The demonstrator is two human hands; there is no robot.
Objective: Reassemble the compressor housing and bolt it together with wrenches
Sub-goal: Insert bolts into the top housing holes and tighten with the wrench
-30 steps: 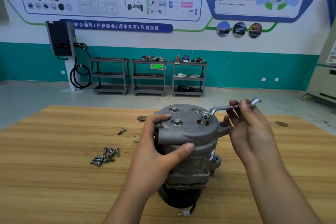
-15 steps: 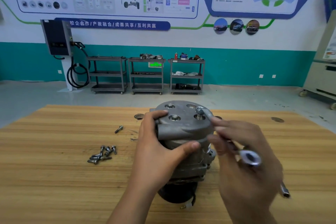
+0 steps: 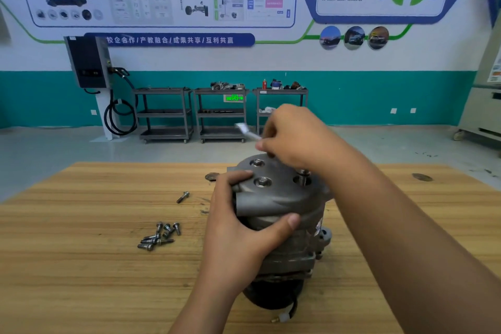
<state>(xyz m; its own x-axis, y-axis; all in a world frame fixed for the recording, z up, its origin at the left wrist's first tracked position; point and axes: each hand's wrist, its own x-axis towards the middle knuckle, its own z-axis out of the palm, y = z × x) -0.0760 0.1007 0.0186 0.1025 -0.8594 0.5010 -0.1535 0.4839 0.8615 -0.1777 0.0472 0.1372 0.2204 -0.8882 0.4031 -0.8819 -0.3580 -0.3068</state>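
Observation:
The grey metal compressor housing (image 3: 276, 198) stands upright on the wooden table (image 3: 81, 266), black pulley end down. My left hand (image 3: 238, 228) grips its left side, thumb across the front. My right hand (image 3: 295, 138) hovers over the far edge of the top cover, closed around a silver wrench (image 3: 245, 130) whose blurred end sticks out to the upper left. One bolt (image 3: 303, 175) stands proud in a hole on the top right. Two other bolt heads (image 3: 262, 181) sit in the cover's holes.
A small pile of loose bolts (image 3: 158, 236) lies on the table left of the housing, with a single bolt (image 3: 183, 196) farther back. A wire with a white connector (image 3: 284, 316) trails from the pulley end. Grey shelf carts (image 3: 219, 114) and a charger stand stand against the far wall.
My right hand swung the wrench from the right side, down in front of the housing, then up over the cover's far edge. My left hand kept its grip.

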